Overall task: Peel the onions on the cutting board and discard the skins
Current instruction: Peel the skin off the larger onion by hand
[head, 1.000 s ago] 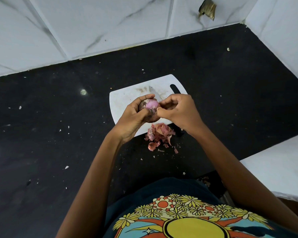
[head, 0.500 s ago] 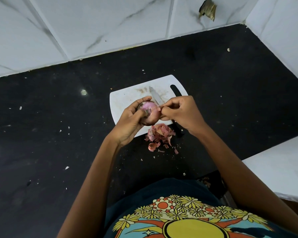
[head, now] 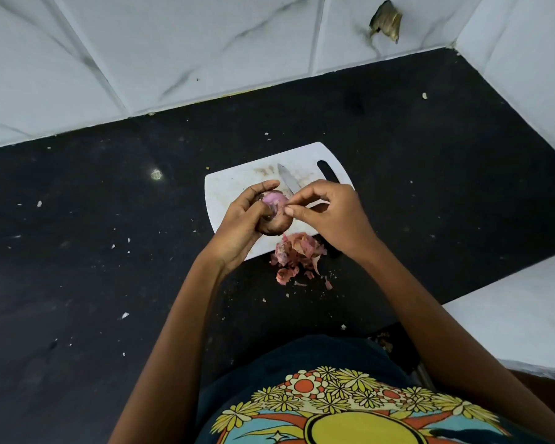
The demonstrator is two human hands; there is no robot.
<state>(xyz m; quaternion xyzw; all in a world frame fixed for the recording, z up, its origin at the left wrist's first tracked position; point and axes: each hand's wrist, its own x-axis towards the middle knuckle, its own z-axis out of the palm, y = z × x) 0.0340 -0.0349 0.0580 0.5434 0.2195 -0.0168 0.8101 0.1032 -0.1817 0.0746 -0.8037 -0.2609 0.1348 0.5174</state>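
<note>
Onion [head: 274, 216], partly peeled with pink flesh exposed at top, was cupped in the left hand [head: 242, 224] above the near edge of the white cutting board [head: 234, 190]; the right hand [head: 329, 213] pinched a strip of skin at the onion's side, fingers curled. A knife [head: 287, 181] lay on the board behind the hands. Discarded skins [head: 297, 256] were piled at the board's near edge, spilling onto the black tabletop [head: 109, 251].
</note>
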